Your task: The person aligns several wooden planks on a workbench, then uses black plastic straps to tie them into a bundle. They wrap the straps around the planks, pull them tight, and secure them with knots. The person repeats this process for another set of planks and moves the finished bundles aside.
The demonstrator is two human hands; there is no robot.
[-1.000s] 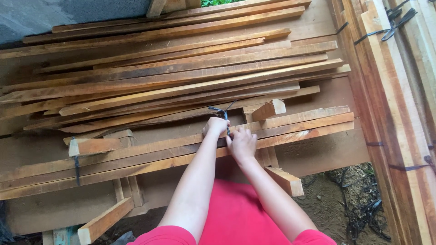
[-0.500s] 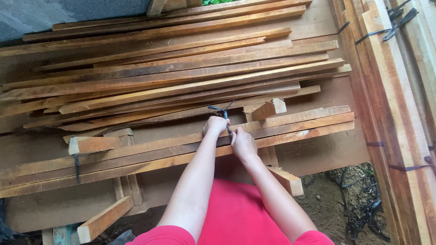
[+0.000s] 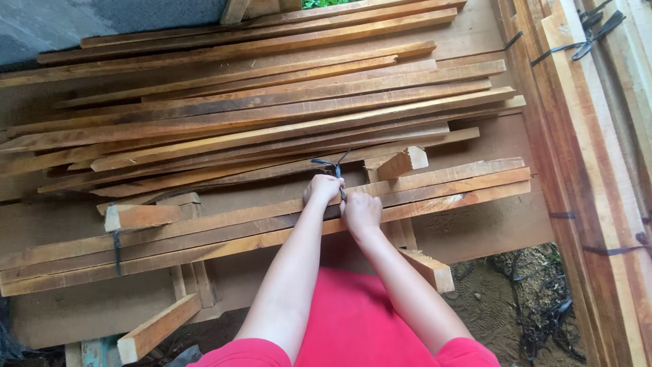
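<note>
Two hands: both meet at one spot, on top of a bundle of long wooden strips [image 3: 435, 187] lying across a bench.
Left hand [image 3: 322, 189]: curled into a fist, pinching a dark strap [image 3: 333, 166] whose loose ends stick up and away from the knuckles.
Right hand [image 3: 360, 212]: closed too, just beside the left and touching it, a little nearer the body; the fingers seem to grip the same strap lower down, though the pinch itself is hidden.
Strap: right at the fingertips, standing roughly upright from the bundle, its tails fanning toward the far pile.
Bundle axis: the strips run left to right across the view, rising slightly toward the right, so they lie crosswise to both forearms.
Nearer hand: the left sits over the strap's knot; the right is beside it, on the side toward the person.
Second strap [image 3: 116, 243]: a dark band wraps the same bundle well to the left, far from both hands.
Short block [image 3: 402, 162]: a stub of wood rests tilted on the bundle, just to the right of the hands and apart from them.
Far pile [image 3: 272, 88]: many more loose strips are stacked beyond, lying the same way.
Right stack [image 3: 584, 136]: more banded boards run away from the viewer along the right edge.
</note>
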